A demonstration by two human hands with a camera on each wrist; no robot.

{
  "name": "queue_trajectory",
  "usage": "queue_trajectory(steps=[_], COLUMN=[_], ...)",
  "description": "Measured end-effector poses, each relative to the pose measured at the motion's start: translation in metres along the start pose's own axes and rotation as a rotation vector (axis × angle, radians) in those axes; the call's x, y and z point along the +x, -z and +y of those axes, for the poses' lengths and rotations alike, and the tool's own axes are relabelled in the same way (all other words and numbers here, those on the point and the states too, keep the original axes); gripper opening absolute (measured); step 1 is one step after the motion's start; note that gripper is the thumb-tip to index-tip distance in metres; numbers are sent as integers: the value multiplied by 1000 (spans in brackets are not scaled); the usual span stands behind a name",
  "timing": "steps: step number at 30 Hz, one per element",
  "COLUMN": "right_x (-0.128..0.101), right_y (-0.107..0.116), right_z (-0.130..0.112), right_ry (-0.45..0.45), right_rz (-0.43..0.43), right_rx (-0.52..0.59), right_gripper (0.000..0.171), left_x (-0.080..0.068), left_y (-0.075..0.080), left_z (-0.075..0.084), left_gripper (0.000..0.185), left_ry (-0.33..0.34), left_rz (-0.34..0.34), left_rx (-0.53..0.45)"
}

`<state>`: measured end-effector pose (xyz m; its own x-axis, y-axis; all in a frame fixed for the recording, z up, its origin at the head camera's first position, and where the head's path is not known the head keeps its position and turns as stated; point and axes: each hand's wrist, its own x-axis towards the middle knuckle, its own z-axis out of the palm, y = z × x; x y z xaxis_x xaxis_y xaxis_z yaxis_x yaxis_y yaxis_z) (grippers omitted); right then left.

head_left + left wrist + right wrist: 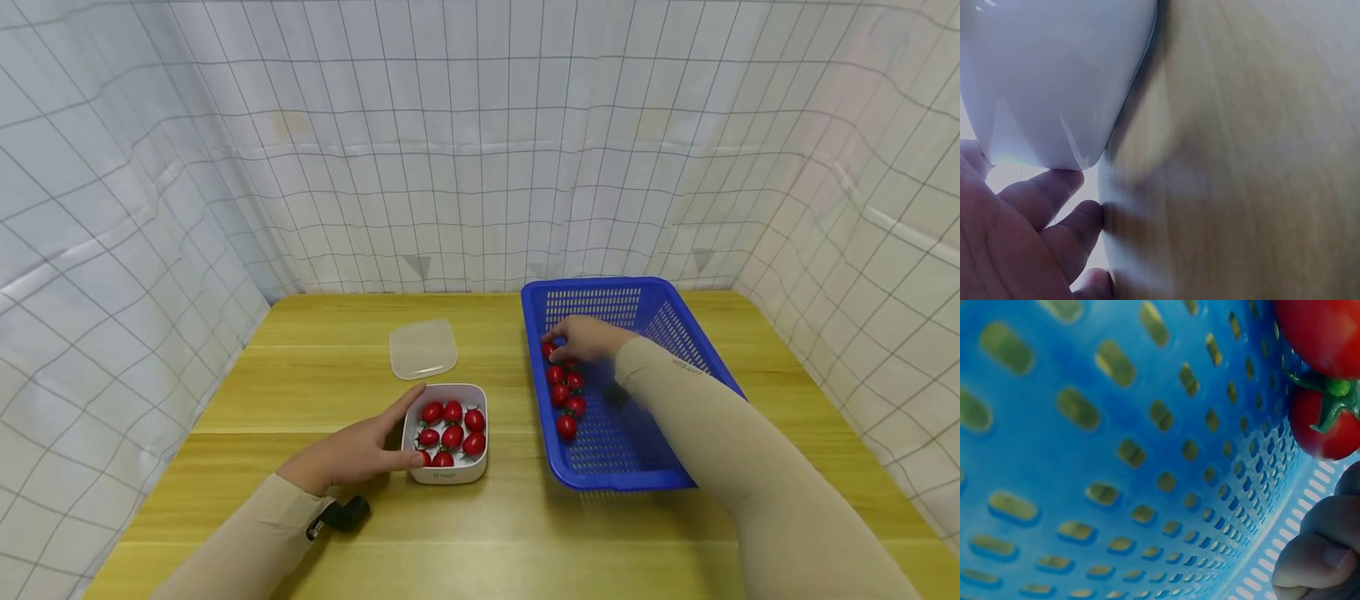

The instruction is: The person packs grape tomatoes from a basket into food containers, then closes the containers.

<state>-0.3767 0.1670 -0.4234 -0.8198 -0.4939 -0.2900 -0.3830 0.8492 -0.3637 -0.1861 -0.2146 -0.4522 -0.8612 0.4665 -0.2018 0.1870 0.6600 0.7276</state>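
Observation:
A white container [444, 475] holding several cherry tomatoes [452, 435] stands at the table's front middle. My left hand [358, 451] rests against its left side, straight fingers along the wall and thumb at the front corner. The left wrist view shows the container [1054, 75] close up, with my left hand's fingers [1054, 194] touching its base. My right hand [581, 340] is inside the blue basket [600, 287], over the far end of a row of cherry tomatoes [566, 400]. In the right wrist view, two tomatoes [1322, 425] lie against the basket wall [1085, 456]. The loosely curled fingers [1316, 556] stay apart from them.
A clear lid [423, 348] lies flat behind the container on the yellow wooden table [315, 375]. Gridded white cloth walls close in the back and both sides. A small black camera [345, 515] sits at my left wrist.

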Motion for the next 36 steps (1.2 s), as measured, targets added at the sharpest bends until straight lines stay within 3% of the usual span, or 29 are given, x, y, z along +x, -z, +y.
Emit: queue_trajectory(steps=[13, 36], right_x=[2, 0], right_y=[5, 0], right_z=[4, 4], right_ry=[60, 72], right_rz=[0, 20], right_rx=[-25, -31], right_gripper=[49, 52], left_x=[1, 1], left_y=[2, 1], left_z=[1, 2], left_gripper=[104, 104], left_ry=[-1, 3], left_rz=[7, -16], left_rx=[36, -10])
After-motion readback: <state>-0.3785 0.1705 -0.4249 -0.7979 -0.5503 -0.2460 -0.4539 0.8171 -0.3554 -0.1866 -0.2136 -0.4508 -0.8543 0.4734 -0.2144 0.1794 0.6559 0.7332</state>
